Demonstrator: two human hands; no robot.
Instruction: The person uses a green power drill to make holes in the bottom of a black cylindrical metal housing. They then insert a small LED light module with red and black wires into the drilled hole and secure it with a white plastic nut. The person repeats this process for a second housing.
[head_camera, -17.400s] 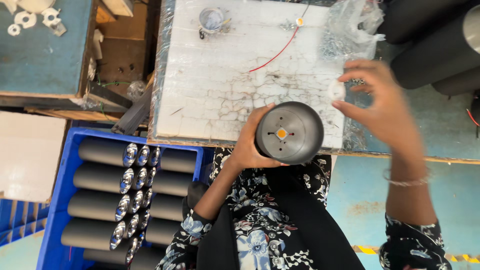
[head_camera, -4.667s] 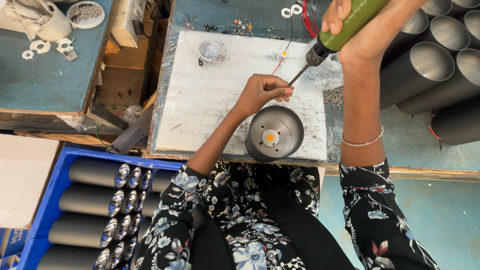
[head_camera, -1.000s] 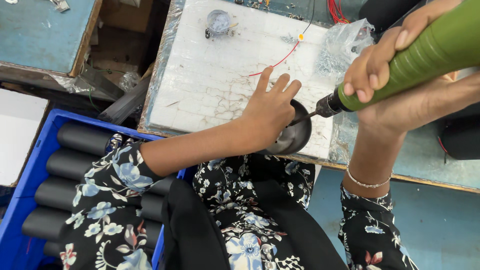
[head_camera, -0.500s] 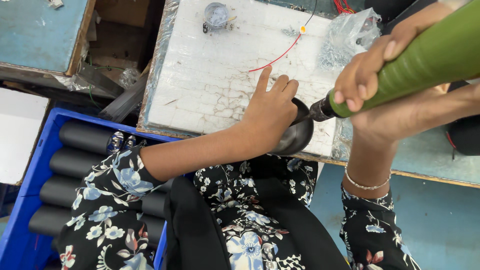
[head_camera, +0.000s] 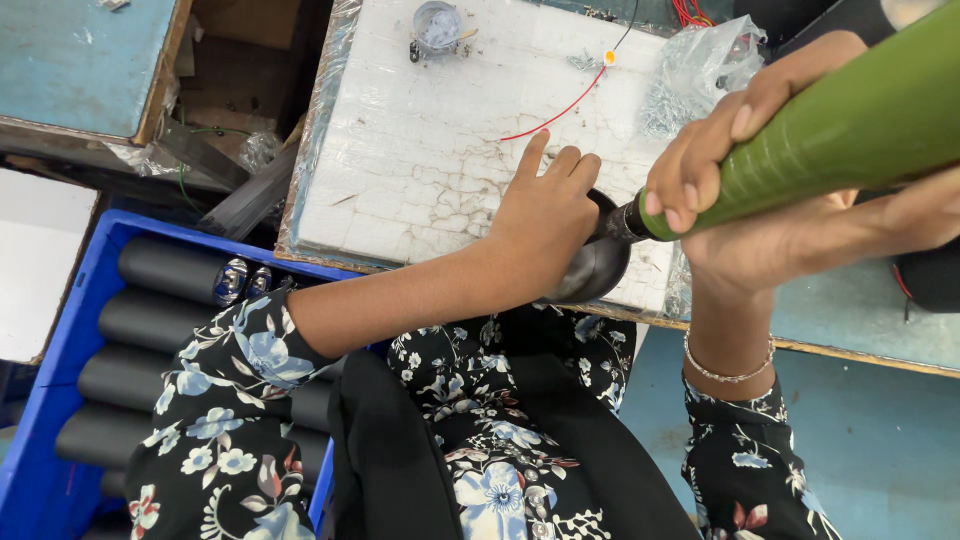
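Observation:
My left hand (head_camera: 545, 215) lies flat over a dark round cup-shaped part (head_camera: 595, 268) at the front edge of a white cracked work board (head_camera: 420, 160), steadying it. My right hand (head_camera: 790, 215) grips a green electric screwdriver (head_camera: 850, 120), whose black tip points down-left into the part beside my left fingers. The bit itself is hidden behind my left hand. A red wire (head_camera: 550, 112) lies on the board just above my left fingers.
A blue crate (head_camera: 60, 400) at lower left holds several black cylinders (head_camera: 160, 270) with shiny caps. A small round tin (head_camera: 436, 25) sits at the board's top. A clear plastic bag (head_camera: 690, 80) of small parts lies by my right hand. A teal bench (head_camera: 80, 60) is upper left.
Since a second ago the view has shifted slightly. My left hand stays on the round part and the screwdriver tip remains pressed into it; nothing was let go.

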